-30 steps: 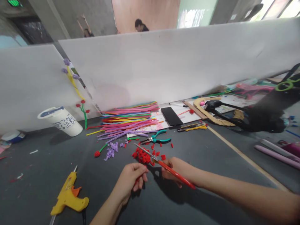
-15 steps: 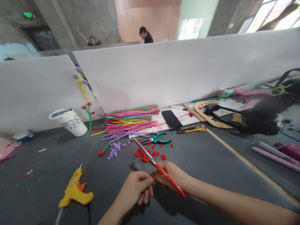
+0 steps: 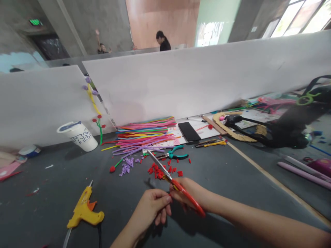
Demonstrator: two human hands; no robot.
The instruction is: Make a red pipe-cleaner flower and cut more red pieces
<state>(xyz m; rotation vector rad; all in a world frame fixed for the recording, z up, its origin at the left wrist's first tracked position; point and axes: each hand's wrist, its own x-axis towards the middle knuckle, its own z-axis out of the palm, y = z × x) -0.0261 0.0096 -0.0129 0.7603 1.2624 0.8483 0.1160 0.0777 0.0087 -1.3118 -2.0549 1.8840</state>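
Observation:
My right hand [image 3: 193,194] is closed around red-handled scissors [image 3: 190,198], whose long blades point up and to the left over the table. The fingertips of my left hand [image 3: 152,206] are pinched together close beside the right fingers. A small red bit, seemingly of pipe cleaner [image 3: 170,195], shows at those fingertips; most of it is hidden. Just beyond the hands lies a scatter of cut red pieces [image 3: 156,170], with a heap of purple pieces [image 3: 126,167] to its left. Teal-handled pliers [image 3: 178,156] rest behind the red pieces.
A yellow glue gun [image 3: 85,210] lies at the left, below a white cup [image 3: 80,137]. Colourful pipe cleaners [image 3: 144,132], a phone [image 3: 189,131] and a yellow utility knife [image 3: 212,143] lie along the white partition [image 3: 181,82]. A black device [image 3: 287,124] stands at right.
The view has shifted slightly, so the cup and glue gun appear a little farther right. Both hands keep nearly the same pose, with the scissors still in the right one.

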